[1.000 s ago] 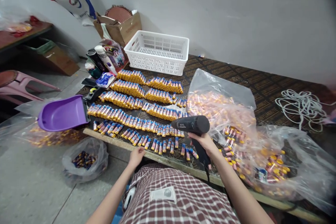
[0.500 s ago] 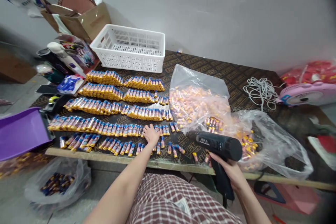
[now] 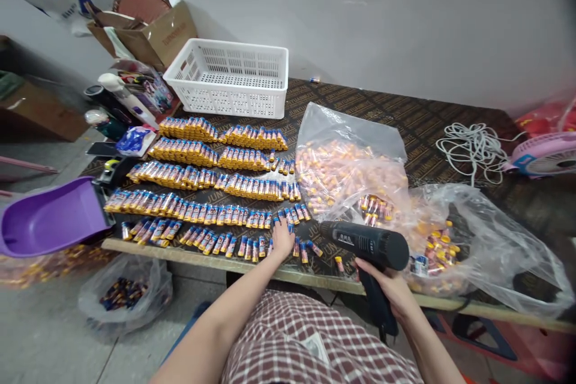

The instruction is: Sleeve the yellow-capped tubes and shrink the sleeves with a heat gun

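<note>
My left hand: on tubes; grasping, I can't tell
My right hand: gripping blower, label illegible
Tabletop: "JUNYUAN" lettering

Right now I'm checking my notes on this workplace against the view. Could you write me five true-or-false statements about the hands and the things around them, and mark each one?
1. The right hand holds a black hot-air gun. True.
2. The left hand hangs down at the person's side. False: it reaches forward, its fingers at the small blue-and-yellow tubes.
3. The white crate stands beyond the rows of tubes. True.
4. The dustpan at the far left is green. False: it is purple.
5. The white cord lies stretched out straight. False: it is heaped in loops beside a pink fan.
</note>
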Demonstrator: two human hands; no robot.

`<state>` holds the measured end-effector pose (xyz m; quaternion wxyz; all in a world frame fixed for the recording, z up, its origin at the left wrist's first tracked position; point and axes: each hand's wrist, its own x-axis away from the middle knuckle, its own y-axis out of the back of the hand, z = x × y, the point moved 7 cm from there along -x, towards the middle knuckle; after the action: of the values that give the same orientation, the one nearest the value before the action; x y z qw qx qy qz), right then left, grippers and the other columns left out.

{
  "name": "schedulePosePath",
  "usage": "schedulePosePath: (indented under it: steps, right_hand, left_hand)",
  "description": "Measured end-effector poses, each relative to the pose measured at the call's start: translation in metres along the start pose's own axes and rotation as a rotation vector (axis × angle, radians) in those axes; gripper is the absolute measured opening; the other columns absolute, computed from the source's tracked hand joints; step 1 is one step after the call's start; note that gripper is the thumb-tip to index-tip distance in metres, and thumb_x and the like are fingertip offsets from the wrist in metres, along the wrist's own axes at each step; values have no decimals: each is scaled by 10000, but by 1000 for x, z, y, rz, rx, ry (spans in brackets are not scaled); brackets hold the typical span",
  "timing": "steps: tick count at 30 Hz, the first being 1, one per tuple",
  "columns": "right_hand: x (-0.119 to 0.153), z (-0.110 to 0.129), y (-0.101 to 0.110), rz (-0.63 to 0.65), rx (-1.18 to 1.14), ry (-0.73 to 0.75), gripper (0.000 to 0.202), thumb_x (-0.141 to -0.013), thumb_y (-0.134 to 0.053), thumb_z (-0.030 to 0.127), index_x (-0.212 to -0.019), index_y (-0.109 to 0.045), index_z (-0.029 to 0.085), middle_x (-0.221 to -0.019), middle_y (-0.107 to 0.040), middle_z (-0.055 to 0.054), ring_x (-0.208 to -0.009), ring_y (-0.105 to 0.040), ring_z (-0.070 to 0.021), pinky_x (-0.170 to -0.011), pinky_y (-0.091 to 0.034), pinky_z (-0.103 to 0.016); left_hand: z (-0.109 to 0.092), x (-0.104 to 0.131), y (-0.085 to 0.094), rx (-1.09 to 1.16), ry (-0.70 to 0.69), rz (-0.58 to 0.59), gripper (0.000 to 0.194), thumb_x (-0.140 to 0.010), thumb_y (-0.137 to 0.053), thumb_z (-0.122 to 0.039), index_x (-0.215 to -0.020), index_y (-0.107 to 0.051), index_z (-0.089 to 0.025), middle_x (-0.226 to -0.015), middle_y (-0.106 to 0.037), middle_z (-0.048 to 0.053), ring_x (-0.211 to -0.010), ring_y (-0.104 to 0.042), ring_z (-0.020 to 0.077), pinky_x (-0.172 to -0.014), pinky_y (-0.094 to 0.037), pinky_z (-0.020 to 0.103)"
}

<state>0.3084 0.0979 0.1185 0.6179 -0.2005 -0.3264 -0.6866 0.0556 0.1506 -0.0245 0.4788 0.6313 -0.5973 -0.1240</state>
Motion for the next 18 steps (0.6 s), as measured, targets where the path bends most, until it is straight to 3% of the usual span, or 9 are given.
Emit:
schedulePosePath:
  steps: [3, 6, 9, 13, 18]
  right_hand:
    - [-8, 4, -10, 50, 7, 66, 340, -578, -765, 428, -706, -688, 123, -558, -651, -56, -484, -559, -153, -445, -421, -248]
    - [-19, 3, -23, 74, 9, 45, 338, -565, -772, 427, -689, -675, 128, -537, -643, -51, -463, -548, -153, -441, -420, -256]
    - [-29, 9, -47, 174, 19, 29, 356, -576, -759, 446, -704, -669, 127, -513, -633, -51, -428, -535, -152, -424, -416, -264]
    - [-31, 24, -81, 306, 50, 91, 354, -565, -765, 430, -723, -658, 132, -529, -639, -45, -442, -547, -153, -426, -424, -260]
    - [-25, 32, -111, 404, 98, 127, 382, -541, -783, 402, -775, -650, 130, -676, -687, -64, -493, -583, -159, -436, -440, -255]
  left_hand:
    - [10, 12, 17, 53, -31, -65, 464, -743, -549, -255, -1184, -443, -160, -1147, -499, 139, -1084, -491, 255, -902, -387, 367]
    - [42, 34, 41, 124, -63, -162, 419, -750, -525, -246, -1157, -469, -165, -1152, -507, 125, -1105, -475, 238, -934, -383, 372]
    - [96, 62, 64, 167, -1, -272, 379, -743, -511, -230, -1115, -496, -161, -1101, -540, 113, -1069, -500, 232, -938, -397, 381]
    - [171, 99, 89, 158, 182, -392, 362, -745, -491, -262, -1089, -518, -154, -1065, -566, 109, -1034, -533, 242, -911, -426, 386]
    - [248, 134, 105, 143, 449, -418, 368, -726, -522, -288, -1063, -542, -143, -980, -609, 103, -940, -585, 238, -844, -461, 363]
